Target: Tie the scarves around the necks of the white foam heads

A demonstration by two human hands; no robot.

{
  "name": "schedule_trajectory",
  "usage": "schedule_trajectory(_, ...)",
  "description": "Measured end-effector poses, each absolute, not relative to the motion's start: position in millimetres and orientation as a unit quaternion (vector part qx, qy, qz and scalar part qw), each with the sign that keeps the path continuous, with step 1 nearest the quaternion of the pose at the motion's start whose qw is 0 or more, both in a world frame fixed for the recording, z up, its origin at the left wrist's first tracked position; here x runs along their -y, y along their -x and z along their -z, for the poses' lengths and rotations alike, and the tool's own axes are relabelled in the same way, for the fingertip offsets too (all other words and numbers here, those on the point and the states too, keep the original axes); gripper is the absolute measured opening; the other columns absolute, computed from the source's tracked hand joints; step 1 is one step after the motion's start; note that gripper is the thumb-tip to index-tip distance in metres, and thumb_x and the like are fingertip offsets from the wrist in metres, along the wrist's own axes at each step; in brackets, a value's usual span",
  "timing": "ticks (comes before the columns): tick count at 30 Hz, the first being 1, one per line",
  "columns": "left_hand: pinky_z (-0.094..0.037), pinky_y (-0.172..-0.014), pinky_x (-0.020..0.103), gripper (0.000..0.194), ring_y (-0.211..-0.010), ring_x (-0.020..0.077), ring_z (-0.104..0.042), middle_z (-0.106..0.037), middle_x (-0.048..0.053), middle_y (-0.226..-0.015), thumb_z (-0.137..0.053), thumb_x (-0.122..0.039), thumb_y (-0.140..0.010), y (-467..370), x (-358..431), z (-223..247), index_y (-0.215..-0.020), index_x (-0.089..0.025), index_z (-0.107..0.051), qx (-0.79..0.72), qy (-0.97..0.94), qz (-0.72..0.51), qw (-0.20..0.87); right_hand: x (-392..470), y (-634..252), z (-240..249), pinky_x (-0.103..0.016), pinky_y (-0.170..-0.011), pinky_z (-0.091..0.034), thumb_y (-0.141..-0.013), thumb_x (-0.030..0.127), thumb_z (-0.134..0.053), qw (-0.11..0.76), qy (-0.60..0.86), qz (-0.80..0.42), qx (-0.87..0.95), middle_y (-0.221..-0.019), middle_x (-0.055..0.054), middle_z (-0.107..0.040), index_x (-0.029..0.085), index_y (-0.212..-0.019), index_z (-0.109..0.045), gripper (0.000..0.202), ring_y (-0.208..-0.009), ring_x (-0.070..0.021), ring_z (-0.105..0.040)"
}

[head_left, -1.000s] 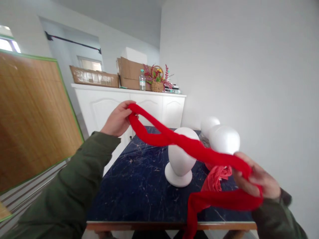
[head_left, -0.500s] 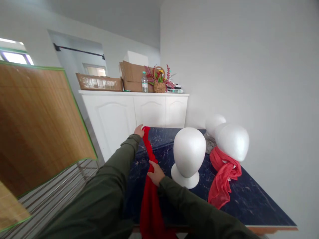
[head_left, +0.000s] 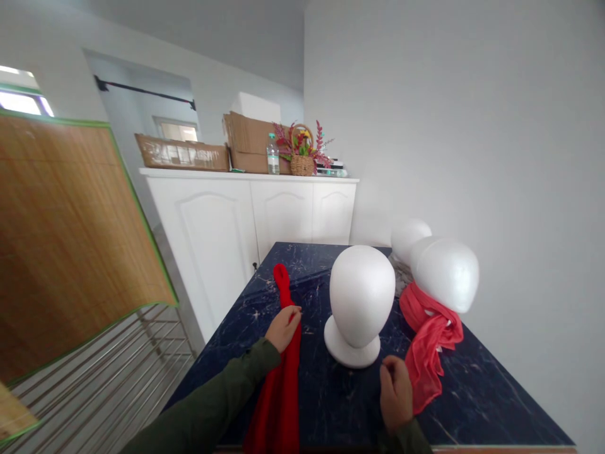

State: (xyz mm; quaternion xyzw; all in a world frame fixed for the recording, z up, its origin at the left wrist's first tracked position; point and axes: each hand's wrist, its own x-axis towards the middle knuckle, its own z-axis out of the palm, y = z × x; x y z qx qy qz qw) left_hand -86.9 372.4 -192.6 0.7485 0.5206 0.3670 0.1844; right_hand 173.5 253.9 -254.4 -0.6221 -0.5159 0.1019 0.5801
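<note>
A long bright red cloth [head_left: 286, 378] runs lengthwise over the dark blue marbled table [head_left: 227, 359], its narrow far end looped. My left hand [head_left: 283, 328] is closed on the cloth partway along it. A white foam head [head_left: 362, 296] stands upright on its round base to the right of the cloth. My right hand [head_left: 396, 394], fingers curled, is in front of that head's base, beside the hanging end of a coral scarf [head_left: 425, 366]; whether it holds anything is hidden. The scarf is wrapped round the neck of a second foam head [head_left: 447, 271].
A third foam head [head_left: 409, 239] with grey cloth stands behind. Beyond the table, a white cabinet [head_left: 203, 221] bears cardboard boxes [head_left: 184, 155], a bottle [head_left: 273, 154] and a flower basket [head_left: 302, 165]. A metal rack [head_left: 118, 372] is at the left.
My left hand has moved from the cloth's far end back toward me and grips it lower. My right hand has left the cloth and moved right, past the foam head's base.
</note>
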Motion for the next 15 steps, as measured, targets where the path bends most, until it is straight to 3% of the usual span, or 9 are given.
schedule_trajectory(1, -0.042, -0.096, 0.036, 0.028, -0.106, 0.0197, -0.055, -0.060, 0.008, -0.113, -0.045, -0.028, -0.083, 76, -362, 192, -0.105, -0.016, -0.057, -0.492, -0.768, -0.359, 0.198, -261, -183, 251, -0.041, -0.080, -0.044, -0.075, 0.031, -0.048, 0.592, 0.636, -0.076, 0.490, -0.094, -0.011, -0.059, 0.015, -0.098, -0.055, 0.029, -0.090, -0.0252, -0.054)
schedule_trajectory(3, -0.038, -0.101, 0.037, 0.055, -0.115, 0.0225, -0.050, -0.054, 0.010, -0.125, -0.062, -0.030, -0.070, 48, -346, 191, -0.122, -0.016, -0.048, -0.415, -0.809, -0.347, 0.229, -279, -190, 242, -0.047, -0.094, -0.036, -0.072, 0.030, -0.046, 0.597, 0.626, -0.076, 0.497, -0.115, -0.016, -0.054, 0.011, -0.112, -0.052, 0.044, -0.110, -0.0289, -0.047)
schedule_trajectory(5, -0.035, -0.104, 0.040, 0.079, -0.120, 0.0260, -0.046, -0.048, 0.013, -0.131, -0.072, -0.030, -0.058, 16, -337, 191, -0.129, -0.014, -0.041, -0.359, -0.824, -0.361, 0.249, -297, -183, 235, -0.047, -0.101, -0.030, -0.073, 0.029, -0.039, 0.592, 0.594, -0.138, 0.527, -0.122, -0.016, -0.053, 0.010, -0.116, -0.051, 0.049, -0.118, -0.0277, -0.043)
schedule_trajectory(6, -0.033, -0.105, 0.041, 0.081, -0.121, 0.0274, -0.045, -0.049, 0.013, -0.131, -0.075, -0.029, -0.055, 2, -335, 193, -0.128, -0.014, -0.043, -0.351, -0.820, -0.375, 0.253, -304, -177, 233, -0.046, -0.103, -0.030, -0.074, 0.028, -0.036, 0.593, 0.578, -0.170, 0.534, -0.123, -0.015, -0.053, 0.009, -0.117, -0.051, 0.050, -0.118, -0.0265, -0.044)
schedule_trajectory(11, -0.026, -0.108, 0.049, 0.049, -0.120, 0.0277, -0.045, -0.061, 0.009, -0.117, -0.070, -0.031, -0.064, -28, -342, 194, -0.110, -0.018, -0.058, -0.429, -0.759, -0.431, 0.232, -308, -146, 229, -0.043, -0.105, -0.030, -0.074, 0.023, -0.037, 0.608, 0.535, -0.212, 0.547, -0.130, -0.009, -0.050, 0.014, -0.125, -0.049, 0.054, -0.122, -0.0224, -0.043)
schedule_trajectory(15, -0.037, -0.104, 0.041, 0.054, -0.112, 0.0241, -0.053, -0.063, 0.008, -0.113, -0.072, -0.034, -0.062, 11, -364, 177, -0.110, -0.017, -0.057, -0.471, -0.687, -0.513, 0.209, -300, -134, 217, -0.040, -0.105, -0.032, -0.076, 0.021, -0.039, 0.586, 0.479, -0.214, 0.618, -0.129, -0.006, -0.052, 0.018, -0.125, -0.051, 0.050, -0.121, -0.0201, -0.044)
